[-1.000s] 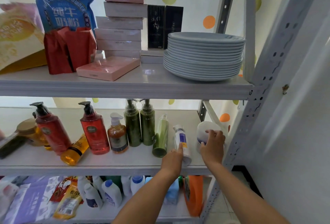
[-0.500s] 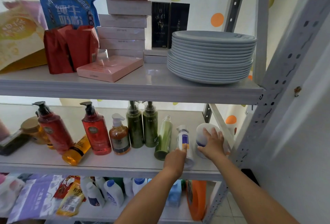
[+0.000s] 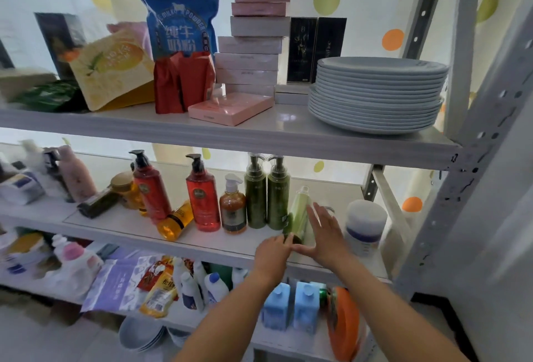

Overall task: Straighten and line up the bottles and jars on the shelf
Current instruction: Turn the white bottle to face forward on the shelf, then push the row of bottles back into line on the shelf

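On the middle shelf a light green bottle leans to the left, its dark lower end at the front. My left hand curls its fingers at that lower end. Just right of the bottle, my right hand is held flat with fingers spread, partly covering it. A white jar stands apart at the right. Two dark green pump bottles, an amber pump bottle and two red pump bottles stand upright to the left. An orange bottle lies tilted between the red ones.
A honey jar, a dark flat bottle lying down and a pink bottle sit further left. The upper shelf carries stacked plates, boxes and bags. Grey uprights bound the right side. More bottles fill the lower shelf.
My right hand left the white jar and moved left to the light green bottle. My left hand shifted from the small white bottle to the green bottle's base. The view swung left.
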A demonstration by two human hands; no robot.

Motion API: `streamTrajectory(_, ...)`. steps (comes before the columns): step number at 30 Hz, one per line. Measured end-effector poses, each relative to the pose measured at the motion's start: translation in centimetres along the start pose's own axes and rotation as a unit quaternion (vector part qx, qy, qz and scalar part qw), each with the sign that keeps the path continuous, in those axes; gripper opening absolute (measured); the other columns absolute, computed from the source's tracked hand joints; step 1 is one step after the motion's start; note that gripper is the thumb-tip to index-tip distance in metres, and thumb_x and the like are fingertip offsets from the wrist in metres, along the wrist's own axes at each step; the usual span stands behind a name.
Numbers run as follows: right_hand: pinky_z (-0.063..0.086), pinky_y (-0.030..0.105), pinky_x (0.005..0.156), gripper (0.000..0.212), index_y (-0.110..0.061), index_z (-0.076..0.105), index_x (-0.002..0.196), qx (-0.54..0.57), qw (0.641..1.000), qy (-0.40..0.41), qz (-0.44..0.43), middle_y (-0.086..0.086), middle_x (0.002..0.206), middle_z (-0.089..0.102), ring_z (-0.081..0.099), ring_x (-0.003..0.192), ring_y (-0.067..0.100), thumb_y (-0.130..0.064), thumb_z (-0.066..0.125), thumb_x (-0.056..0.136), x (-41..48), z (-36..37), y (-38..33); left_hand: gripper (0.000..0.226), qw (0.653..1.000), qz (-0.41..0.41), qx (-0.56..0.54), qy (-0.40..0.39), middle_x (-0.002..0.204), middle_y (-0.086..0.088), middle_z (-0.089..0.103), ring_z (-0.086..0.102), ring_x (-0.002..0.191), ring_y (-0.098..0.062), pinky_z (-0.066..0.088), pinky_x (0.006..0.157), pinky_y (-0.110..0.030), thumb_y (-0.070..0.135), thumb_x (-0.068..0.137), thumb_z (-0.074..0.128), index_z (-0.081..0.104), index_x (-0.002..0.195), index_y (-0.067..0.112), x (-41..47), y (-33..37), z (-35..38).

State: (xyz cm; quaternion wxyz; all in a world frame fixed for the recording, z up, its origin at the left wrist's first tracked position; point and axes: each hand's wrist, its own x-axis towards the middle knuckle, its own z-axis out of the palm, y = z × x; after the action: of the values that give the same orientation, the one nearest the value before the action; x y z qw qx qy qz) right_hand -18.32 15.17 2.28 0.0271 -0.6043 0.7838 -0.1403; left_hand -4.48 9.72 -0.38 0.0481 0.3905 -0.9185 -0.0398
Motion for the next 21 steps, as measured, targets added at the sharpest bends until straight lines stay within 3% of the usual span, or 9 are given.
streamTrajectory(3,0.003,0.036,0.122,0.108,-0.022,-0.008,0.151,0.026,0.999,-0.019,-0.033,0.0,0.16,-0.011,-0.006,0.148,0.021,-0.064,0.058,0.077,0.1,1.2,-3.4,0.07,0.999,-0.038,0.02,-0.002,0.15,-0.011,0.036,0.037,0.136,-0.027,0.031,0.113,-0.037,0.01,0.088,0.06,0.024,0.147,0.013,-2.1,-3.5,-0.9)
streamTrajectory(8,0.003,0.037,0.122,0.107,-0.021,-0.005,0.151,0.042,0.996,-0.052,-0.056,-0.001,0.16,-0.008,-0.007,0.148,0.018,-0.066,0.057,0.076,1.3,3.0,-9.2,0.071,0.992,-0.117,-0.001,0.038,0.149,-0.005,0.037,0.039,0.135,-0.023,0.035,0.11,-0.036,0.011,0.085,0.063,0.027,0.146,0.02,-4.7,-9.6,-2.2)
streamTrajectory(14,0.005,0.036,0.122,0.106,-0.018,-0.008,0.151,0.055,0.992,-0.086,-0.069,0.001,0.16,-0.012,-0.005,0.148,0.019,-0.064,0.055,0.079,3.4,5.8,-16.2,0.074,0.987,-0.148,-0.013,0.062,0.149,-0.002,0.035,0.036,0.135,-0.022,0.037,0.107,-0.033,0.018,0.082,0.068,0.028,0.144,0.017,-5.6,-17.7,-2.4)
streamTrajectory(18,0.023,0.036,0.117,0.099,-0.022,0.011,0.15,0.094,0.991,-0.089,-0.024,0.002,0.155,0.017,0.02,0.143,0.022,-0.059,0.063,0.074,6.3,8.8,-21.0,0.045,0.981,-0.179,-0.028,0.066,0.129,-0.004,0.05,0.048,0.12,-0.021,0.043,0.094,-0.031,0.032,0.092,0.055,0.041,0.131,0.016,-4.7,-23.4,-2.4)
streamTrajectory(21,0.042,0.031,0.101,0.063,-0.023,0.043,0.134,0.173,0.978,-0.086,0.074,0.002,0.133,0.047,0.046,0.121,0.02,-0.039,0.068,0.078,8.6,11.3,-24.2,0.032,0.97,-0.211,-0.072,0.099,0.123,-0.005,0.054,0.052,0.112,-0.021,0.046,0.089,-0.031,0.036,0.097,0.044,0.048,0.12,0.015,-3.9,-27.4,-2.4)
